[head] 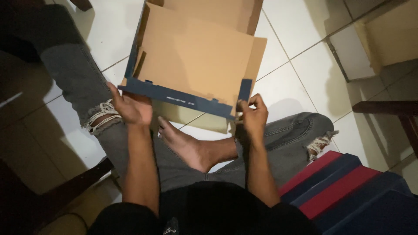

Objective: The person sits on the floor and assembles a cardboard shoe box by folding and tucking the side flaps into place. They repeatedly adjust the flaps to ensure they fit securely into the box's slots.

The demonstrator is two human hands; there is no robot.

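One flat cardboard box, half-folded, sits over the tiled floor in front of our crossed legs. Our left hand has fingers clamped on the blue front flap; right hand pinches the corner tab. We judge the tab could crease or tear, or the unsupported back panel flop open.

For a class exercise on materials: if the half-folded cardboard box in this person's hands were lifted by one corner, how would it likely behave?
The cardboard box is thin sheet with unlocked flaps, so it would probably flex and sag. It looks empty, so likely light. Held only at its blue front wall by the left hand and right hand, it may unfold.
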